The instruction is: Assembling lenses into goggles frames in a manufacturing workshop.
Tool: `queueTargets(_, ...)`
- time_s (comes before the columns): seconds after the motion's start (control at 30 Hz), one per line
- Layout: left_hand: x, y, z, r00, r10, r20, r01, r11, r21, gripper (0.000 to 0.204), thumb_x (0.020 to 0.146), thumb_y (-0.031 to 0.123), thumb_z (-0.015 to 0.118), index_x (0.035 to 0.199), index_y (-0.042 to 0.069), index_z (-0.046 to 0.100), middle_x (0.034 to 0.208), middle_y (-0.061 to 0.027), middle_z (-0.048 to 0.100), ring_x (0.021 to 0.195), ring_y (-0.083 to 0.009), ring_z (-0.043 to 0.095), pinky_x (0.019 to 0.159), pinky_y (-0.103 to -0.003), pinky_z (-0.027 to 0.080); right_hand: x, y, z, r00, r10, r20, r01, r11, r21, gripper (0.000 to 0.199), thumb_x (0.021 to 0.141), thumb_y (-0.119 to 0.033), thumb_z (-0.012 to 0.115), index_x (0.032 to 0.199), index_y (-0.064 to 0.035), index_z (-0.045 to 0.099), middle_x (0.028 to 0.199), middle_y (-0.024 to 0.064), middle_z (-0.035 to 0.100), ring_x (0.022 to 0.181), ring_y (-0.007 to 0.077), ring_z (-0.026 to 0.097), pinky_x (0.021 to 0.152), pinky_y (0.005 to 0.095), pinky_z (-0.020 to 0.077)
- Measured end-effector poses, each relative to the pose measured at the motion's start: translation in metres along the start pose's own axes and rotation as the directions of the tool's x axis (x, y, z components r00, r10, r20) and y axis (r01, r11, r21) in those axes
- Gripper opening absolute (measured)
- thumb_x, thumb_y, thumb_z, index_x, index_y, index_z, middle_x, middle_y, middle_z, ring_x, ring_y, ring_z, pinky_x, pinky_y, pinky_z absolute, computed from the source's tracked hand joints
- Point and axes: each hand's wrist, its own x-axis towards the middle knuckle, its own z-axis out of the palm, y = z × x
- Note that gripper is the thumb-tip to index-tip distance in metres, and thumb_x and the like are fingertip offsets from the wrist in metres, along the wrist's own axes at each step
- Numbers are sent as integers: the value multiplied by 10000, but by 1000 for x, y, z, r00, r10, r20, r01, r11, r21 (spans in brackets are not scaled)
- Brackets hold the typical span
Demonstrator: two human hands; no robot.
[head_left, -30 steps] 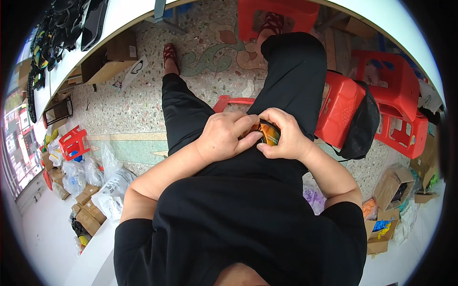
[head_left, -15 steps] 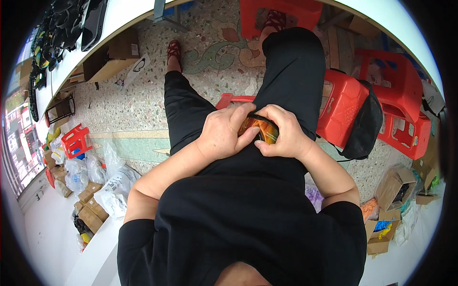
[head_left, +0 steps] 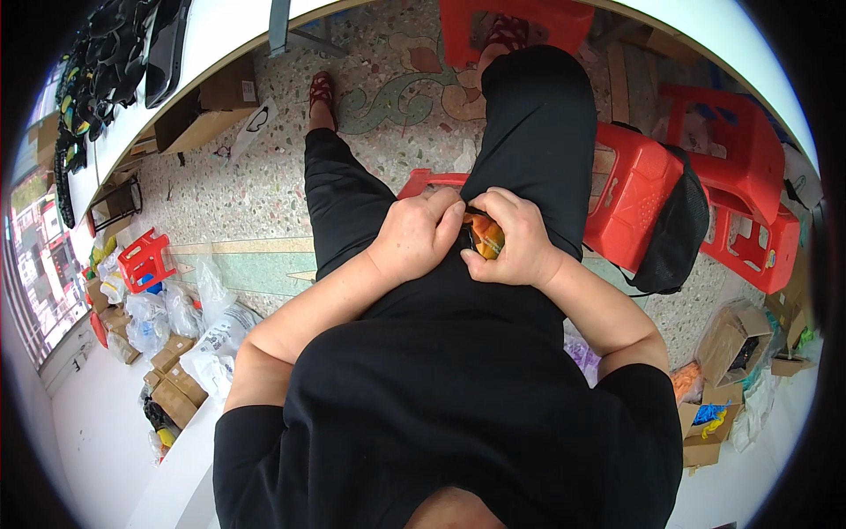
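Above my lap, both hands work at a small glossy piece (head_left: 486, 234), orange and yellow with a black edge. I cannot make out its exact kind. My right hand (head_left: 520, 236) curls around it, thumb below and fingers above. Close by on the left, my left hand (head_left: 418, 233) is closed, thumb pressed to the fingers at the piece's black edge. Most of what the left fingers pinch is hidden. The fingertips of the two hands nearly meet.
A white table (head_left: 231, 19) curves across the top, with black glossy items (head_left: 106, 66) at its left. Red plastic stools (head_left: 630, 198) stand at right, a black mesh bag (head_left: 667, 238) on one. Plastic bags (head_left: 145, 319) and cardboard boxes (head_left: 174, 397) lie at left.
My left thumb has drawn back off the piece's face and closed against its fingers. Less of the patterned face and black rim shows between my hands.
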Motion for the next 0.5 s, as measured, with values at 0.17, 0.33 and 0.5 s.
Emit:
queueTargets(0.17, -4, -1, -3, 996, -15, 87, 14, 1000, 11, 155, 941, 134, 526, 963, 9, 615, 813, -188, 638, 742, -390, 642, 651, -423, 518, -3, -3, 2, 998, -46, -40, 44, 998, -42, 497, 597, -256, 796, 965, -3, 580, 865, 133, 591, 753, 323, 622, 677, 378, 524)
queueTargets(0.33, -14, 12, -14, 946, 300, -119, -279, 946, 162, 276, 840, 225, 683, 1041, 47, 616, 878, -138, 653, 752, -335, 652, 668, -402, 523, -6, -19, -5, 999, -34, -36, 36, 998, 47, 552, 592, -227, 811, 1040, -1, 581, 894, 135, 587, 789, 308, 621, 714, 369, 521)
queueTargets(0.5, -25, 10, -25, 873, 470, -129, -435, 871, 228, 432, 765, 397, 761, 1023, 76, 630, 1025, -114, 631, 881, -289, 647, 747, -397, 530, -10, -35, -7, 998, -31, -45, 31, 999, -14, 610, 594, -206, 826, 1114, 5, 585, 942, 148, 591, 824, 301, 631, 744, 357, 528)
